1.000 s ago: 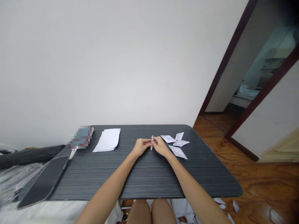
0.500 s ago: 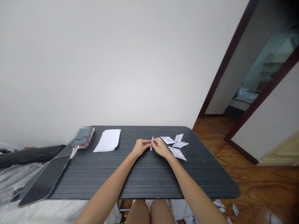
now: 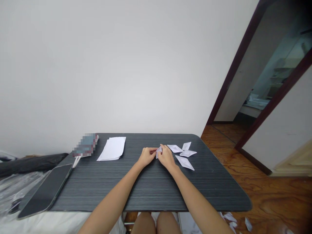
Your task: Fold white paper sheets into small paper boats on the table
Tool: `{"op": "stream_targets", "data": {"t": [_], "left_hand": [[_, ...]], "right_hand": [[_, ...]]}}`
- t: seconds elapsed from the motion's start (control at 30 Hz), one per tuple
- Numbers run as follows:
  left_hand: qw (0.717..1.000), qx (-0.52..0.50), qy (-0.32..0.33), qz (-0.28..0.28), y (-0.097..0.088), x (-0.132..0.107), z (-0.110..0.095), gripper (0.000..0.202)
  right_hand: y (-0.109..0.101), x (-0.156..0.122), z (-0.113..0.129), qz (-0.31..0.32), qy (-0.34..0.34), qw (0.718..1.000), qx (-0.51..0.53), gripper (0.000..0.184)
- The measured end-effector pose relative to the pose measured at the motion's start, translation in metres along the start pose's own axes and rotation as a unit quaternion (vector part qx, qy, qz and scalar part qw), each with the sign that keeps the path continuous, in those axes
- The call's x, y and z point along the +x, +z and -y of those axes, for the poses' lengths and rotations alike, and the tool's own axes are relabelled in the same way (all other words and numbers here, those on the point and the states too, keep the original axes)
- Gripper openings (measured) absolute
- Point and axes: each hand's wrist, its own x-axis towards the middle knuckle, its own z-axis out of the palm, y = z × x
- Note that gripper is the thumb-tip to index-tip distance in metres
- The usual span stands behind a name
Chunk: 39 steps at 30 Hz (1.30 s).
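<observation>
Over the middle of the dark table, my left hand [image 3: 147, 156] and my right hand [image 3: 166, 156] meet on a small folded piece of white paper [image 3: 158, 152]. Both hands pinch it, the left from its left side and the right from its right. Fingers cover part of the paper. Just right of my right hand lie several folded paper pieces with pointed ends, among them a near one [image 3: 185, 162] and a farther one [image 3: 175, 148]. A stack of white paper sheets [image 3: 112, 149] rests to the left of my hands.
The dark wood-grained table [image 3: 97, 191] stands against a white wall. On its left lie a black tablet-like slab [image 3: 46, 191] and a blurred-out item [image 3: 85, 145] with a white cord [image 3: 76, 162]. Paper scraps [image 3: 230, 217] are on the floor at right. A doorway opens beyond.
The folded paper between my fingers has turned, showing more of its flat face. My right hand's fingers have shifted over it. The view has tilted slightly.
</observation>
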Motion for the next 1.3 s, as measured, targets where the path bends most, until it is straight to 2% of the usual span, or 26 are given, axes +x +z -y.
{"op": "stream_targets", "data": {"t": [0.1,0.23,0.4,0.53,0.63,0.73,0.83,0.9,1.0,1.07,1.13,1.3], "left_hand": [[0.999,0.021,0.007,-0.045,0.003,0.0,0.002,0.03],[0.993,0.018,-0.028,-0.11,0.002,0.001,0.005,0.024],[0.994,0.007,-0.034,-0.101,-0.001,0.002,0.006,0.029],[0.996,-0.004,-0.034,-0.086,0.0,0.001,0.007,0.03],[0.997,0.017,0.001,-0.081,0.001,0.0,0.004,0.03],[0.995,0.043,0.03,-0.09,0.003,-0.001,0.0,0.026],[0.994,0.037,0.023,-0.097,0.003,-0.001,-0.002,0.024],[0.995,0.007,-0.011,-0.097,0.001,0.0,-0.003,0.025],[0.986,-0.127,-0.085,-0.061,-0.002,0.001,-0.003,0.033],[0.963,-0.236,-0.122,-0.042,-0.003,0.002,-0.002,0.037],[0.937,-0.315,-0.144,-0.046,-0.004,0.003,-0.002,0.036],[0.89,-0.411,-0.192,-0.046,-0.006,0.004,-0.004,0.029]], "right_hand": [[-0.001,-0.001,0.0,0.016,-0.02,0.999,0.033,0.034],[-0.002,0.0,-0.001,0.009,-0.044,0.995,0.094,0.036],[-0.001,0.0,0.002,-0.032,-0.051,0.991,0.117,0.029],[0.003,-0.001,0.006,-0.004,-0.019,0.99,0.14,0.021],[0.005,-0.001,0.005,0.003,0.0,0.988,0.155,0.02],[0.004,0.0,0.002,-0.006,-0.007,0.991,0.135,0.018],[0.002,0.001,-0.001,-0.01,-0.02,0.992,0.126,0.022],[0.0,0.003,-0.002,-0.005,-0.01,0.986,0.165,0.023],[-0.004,0.006,-0.003,0.019,0.021,0.965,0.26,0.025],[-0.007,0.008,-0.003,0.046,0.041,0.947,0.316,0.026],[-0.011,0.009,-0.003,0.064,0.044,0.933,0.35,0.027],[-0.016,0.01,-0.005,0.074,0.004,0.94,0.334,0.026]]}}
